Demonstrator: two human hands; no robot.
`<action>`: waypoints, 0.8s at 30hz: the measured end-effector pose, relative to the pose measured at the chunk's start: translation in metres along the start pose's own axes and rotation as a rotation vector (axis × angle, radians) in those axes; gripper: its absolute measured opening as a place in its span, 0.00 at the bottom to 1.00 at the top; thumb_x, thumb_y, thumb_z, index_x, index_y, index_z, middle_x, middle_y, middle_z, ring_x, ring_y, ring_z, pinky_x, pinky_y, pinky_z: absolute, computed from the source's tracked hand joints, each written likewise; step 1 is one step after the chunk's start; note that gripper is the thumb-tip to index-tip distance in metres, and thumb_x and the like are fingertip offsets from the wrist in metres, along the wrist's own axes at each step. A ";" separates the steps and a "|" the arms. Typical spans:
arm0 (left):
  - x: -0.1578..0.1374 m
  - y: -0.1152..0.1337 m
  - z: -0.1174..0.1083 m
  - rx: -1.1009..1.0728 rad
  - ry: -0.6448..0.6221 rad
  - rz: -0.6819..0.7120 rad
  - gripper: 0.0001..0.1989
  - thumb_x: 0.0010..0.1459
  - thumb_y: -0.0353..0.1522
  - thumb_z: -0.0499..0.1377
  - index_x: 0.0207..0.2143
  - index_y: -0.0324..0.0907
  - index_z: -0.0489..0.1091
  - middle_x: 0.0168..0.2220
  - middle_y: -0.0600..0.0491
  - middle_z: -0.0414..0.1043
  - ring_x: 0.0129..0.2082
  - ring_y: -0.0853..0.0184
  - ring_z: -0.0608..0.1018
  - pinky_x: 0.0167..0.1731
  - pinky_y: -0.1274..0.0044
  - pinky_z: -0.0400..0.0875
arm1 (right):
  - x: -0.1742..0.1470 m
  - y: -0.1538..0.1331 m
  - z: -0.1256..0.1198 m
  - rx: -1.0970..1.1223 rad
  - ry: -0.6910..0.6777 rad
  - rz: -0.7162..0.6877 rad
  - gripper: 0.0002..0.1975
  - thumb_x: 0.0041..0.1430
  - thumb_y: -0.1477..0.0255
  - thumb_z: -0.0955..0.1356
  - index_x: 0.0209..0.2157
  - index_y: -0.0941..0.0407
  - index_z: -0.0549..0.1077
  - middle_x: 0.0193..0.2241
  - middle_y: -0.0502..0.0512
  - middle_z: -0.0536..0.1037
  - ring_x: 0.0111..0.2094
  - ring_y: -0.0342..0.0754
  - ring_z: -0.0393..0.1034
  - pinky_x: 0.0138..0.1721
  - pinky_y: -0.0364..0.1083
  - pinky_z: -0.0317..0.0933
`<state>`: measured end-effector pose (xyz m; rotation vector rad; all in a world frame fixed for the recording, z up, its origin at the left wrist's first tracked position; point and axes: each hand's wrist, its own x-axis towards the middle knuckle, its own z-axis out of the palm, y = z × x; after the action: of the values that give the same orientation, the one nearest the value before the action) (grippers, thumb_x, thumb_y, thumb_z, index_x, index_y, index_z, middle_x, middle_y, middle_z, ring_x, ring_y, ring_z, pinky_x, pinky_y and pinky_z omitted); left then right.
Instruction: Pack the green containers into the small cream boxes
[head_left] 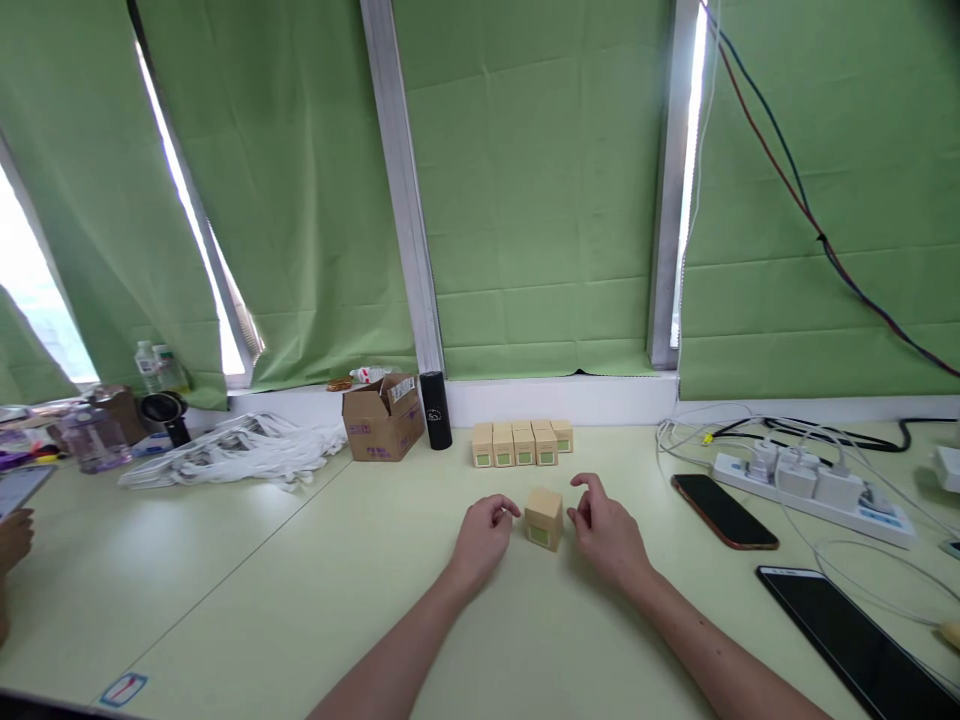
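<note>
A small tan cardboard box (544,520) with a pale green-framed label stands upright on the table between my hands. My left hand (486,535) is just left of it, its fingers loosely bent and nothing seen in them. On the other side, my right hand (606,530) has its index finger raised apart from the thumb and holds nothing. Narrow gaps show between the box and both hands. Farther back, several similar small boxes (523,445) stand close together in a row, labels facing me.
An opened brown carton (382,420) and a black cylinder (435,411) stand by the wall. White bundled straps (240,450) lie leftward. On the right are a phone (726,511), a tablet (862,640) and a power strip (817,492) with cables. Another person's hand (15,538) shows far left.
</note>
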<state>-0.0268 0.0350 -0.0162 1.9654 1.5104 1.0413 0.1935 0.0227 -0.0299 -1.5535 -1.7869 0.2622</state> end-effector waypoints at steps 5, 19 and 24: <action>0.003 -0.002 -0.003 0.100 0.039 -0.038 0.12 0.59 0.25 0.52 0.34 0.41 0.75 0.21 0.58 0.64 0.24 0.68 0.68 0.27 0.78 0.58 | 0.008 0.011 0.000 -0.025 -0.081 0.124 0.15 0.60 0.77 0.64 0.48 0.48 0.63 0.31 0.48 0.77 0.33 0.49 0.72 0.29 0.43 0.50; 0.002 -0.002 -0.004 0.313 0.047 -0.095 0.10 0.58 0.26 0.56 0.32 0.44 0.77 0.28 0.53 0.77 0.30 0.64 0.76 0.32 0.76 0.60 | 0.006 0.009 0.024 0.444 -0.127 0.046 0.29 0.47 0.71 0.73 0.52 0.50 0.67 0.50 0.52 0.75 0.31 0.45 0.71 0.33 0.45 0.67; 0.002 -0.003 -0.003 0.326 0.037 -0.092 0.10 0.57 0.25 0.56 0.32 0.44 0.77 0.28 0.53 0.77 0.30 0.65 0.76 0.31 0.77 0.60 | 0.035 0.025 0.025 0.427 -0.033 0.123 0.23 0.44 0.77 0.71 0.45 0.51 0.72 0.47 0.51 0.79 0.29 0.44 0.71 0.32 0.44 0.67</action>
<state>-0.0309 0.0371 -0.0155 2.0729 1.8706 0.8389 0.1974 0.0689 -0.0485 -1.3544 -1.5344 0.6850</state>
